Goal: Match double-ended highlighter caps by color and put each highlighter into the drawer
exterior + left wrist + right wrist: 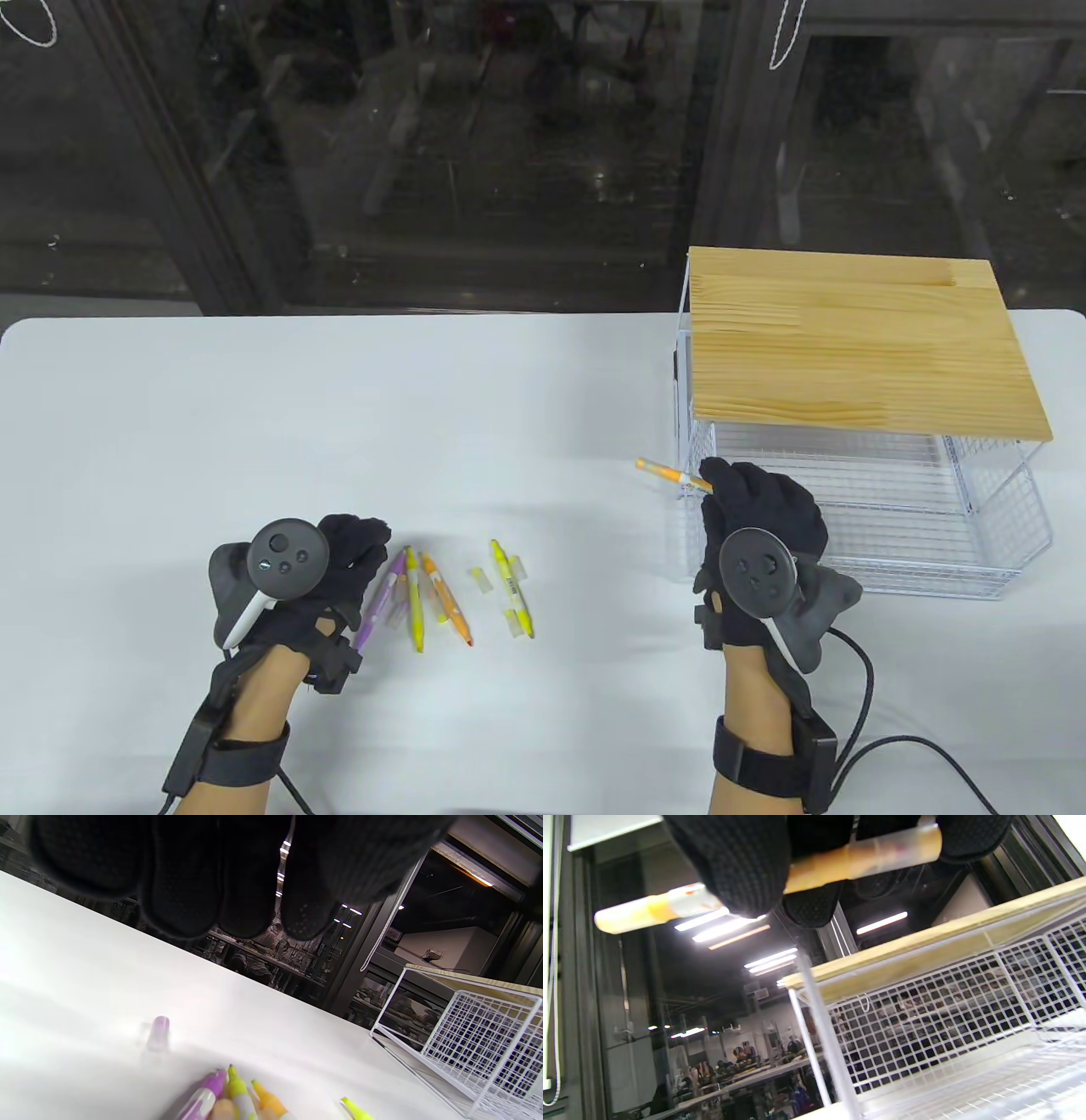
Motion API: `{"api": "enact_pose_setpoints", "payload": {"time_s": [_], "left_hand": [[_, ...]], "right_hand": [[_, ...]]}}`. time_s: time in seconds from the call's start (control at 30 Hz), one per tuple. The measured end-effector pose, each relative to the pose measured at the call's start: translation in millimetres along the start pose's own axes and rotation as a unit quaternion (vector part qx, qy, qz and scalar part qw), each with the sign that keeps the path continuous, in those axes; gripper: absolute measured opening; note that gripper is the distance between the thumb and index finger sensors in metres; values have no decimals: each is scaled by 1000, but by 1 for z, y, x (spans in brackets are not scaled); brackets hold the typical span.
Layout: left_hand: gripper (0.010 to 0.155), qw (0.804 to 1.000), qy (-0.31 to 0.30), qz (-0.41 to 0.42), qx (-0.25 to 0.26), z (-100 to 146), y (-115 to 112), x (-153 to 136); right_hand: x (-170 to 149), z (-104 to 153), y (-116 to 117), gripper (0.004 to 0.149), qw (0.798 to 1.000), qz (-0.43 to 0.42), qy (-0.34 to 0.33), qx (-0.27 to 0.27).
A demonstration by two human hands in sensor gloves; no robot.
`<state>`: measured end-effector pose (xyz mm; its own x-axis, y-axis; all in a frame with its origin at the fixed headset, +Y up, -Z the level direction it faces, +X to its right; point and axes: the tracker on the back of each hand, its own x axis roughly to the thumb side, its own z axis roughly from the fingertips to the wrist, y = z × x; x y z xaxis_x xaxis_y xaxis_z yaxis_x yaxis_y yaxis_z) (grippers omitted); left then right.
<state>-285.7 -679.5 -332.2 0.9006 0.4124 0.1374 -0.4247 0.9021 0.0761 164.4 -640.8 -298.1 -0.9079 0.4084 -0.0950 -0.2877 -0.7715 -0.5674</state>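
My right hand (717, 486) pinches an orange highlighter (673, 475) with both caps on, held in the air at the front left corner of the pulled-out white wire drawer (891, 586). In the right wrist view the highlighter (874, 855) lies crosswise under my fingers (742, 866), above the drawer (967, 1086). My left hand (366, 543) hovers with loosely curled fingers, holding nothing, just left of a purple highlighter (380, 601). Beside it lie a yellow one (413, 601), an orange one (448, 601) and another yellow one (512, 590). A purple cap (158, 1033) lies loose on the table below my left fingers (237, 899).
The drawer belongs to a wire cabinet with a wooden top (848, 340) at the table's right. Loose translucent caps (481, 580) lie among the highlighters. A black cable (865, 679) runs from my right wrist. The white table (254, 407) ends at a dark glass wall.
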Motion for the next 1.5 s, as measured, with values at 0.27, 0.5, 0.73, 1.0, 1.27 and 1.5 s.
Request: {"api": "enact_pose_setpoints", "payload": {"time_s": [0.27,0.5,0.73,1.0,1.27,1.5], "left_hand": [[50,1000,1,7,-8,0,0,0],[50,1000,5,11,-15,0,-1,-1],[51,1000,7,14,-20,0,0,-2],[51,1000,10,19,-23,0,0,-2],[51,999,14,21,-24,0,1,-3],[51,999,19,21,-23,0,2,-4]], "right_hand": [[-31,-7,6,47,998,14,61,11],[-55,-12,11,47,994,28,103,31],[-76,-13,17,47,988,21,138,63],[-82,-13,18,49,985,13,151,78],[-37,-8,6,44,998,-6,59,12],[18,4,-2,46,998,-27,-60,-12]]}}
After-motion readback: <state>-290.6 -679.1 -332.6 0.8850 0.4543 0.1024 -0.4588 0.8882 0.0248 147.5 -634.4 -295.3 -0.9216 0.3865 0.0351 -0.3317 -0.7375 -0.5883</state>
